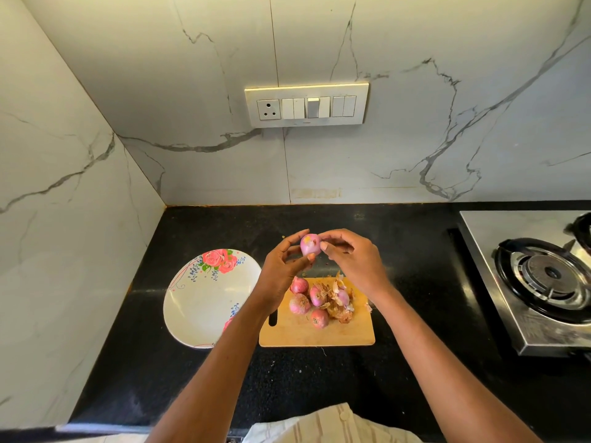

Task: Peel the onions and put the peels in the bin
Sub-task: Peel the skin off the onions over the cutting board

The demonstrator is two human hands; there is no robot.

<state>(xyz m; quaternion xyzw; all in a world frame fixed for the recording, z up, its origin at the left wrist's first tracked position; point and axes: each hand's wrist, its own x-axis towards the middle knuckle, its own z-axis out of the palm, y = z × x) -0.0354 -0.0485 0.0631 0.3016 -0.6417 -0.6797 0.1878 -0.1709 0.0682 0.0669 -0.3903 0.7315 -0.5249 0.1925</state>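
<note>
- A small onion (310,244), mostly peeled and pale pink with a yellowish patch, is held in the air just above the centre of the frame, over the far edge of the cutting board (316,334).
- The onion is gripped by the left hand (283,266), whose fingers and thumb are curled round its left side and underside.
- The right hand (353,260) is brought against the onion's right side, with thumb and fingertips closed in a pinch at the skin there; whether a strip of peel is caught in that pinch cannot be told.
- Five more onions are seen on the wooden cutting board below the hands: four with red-purple skin (299,303) at the left and centre of the board, and a paler one (343,296) half buried in peel.
- A heap of dry brown peels (339,310) is piled on the right part of the board, touching the onions beside it.
- A white plate (204,311) with a rose pattern is set on the black tabletop (153,362) just left of the board.
- A steel gas stove (540,282) is placed at the right edge of the frame, well apart from the board.
- A switch panel (306,105) is mounted on the marble wall at the upper centre.
</note>
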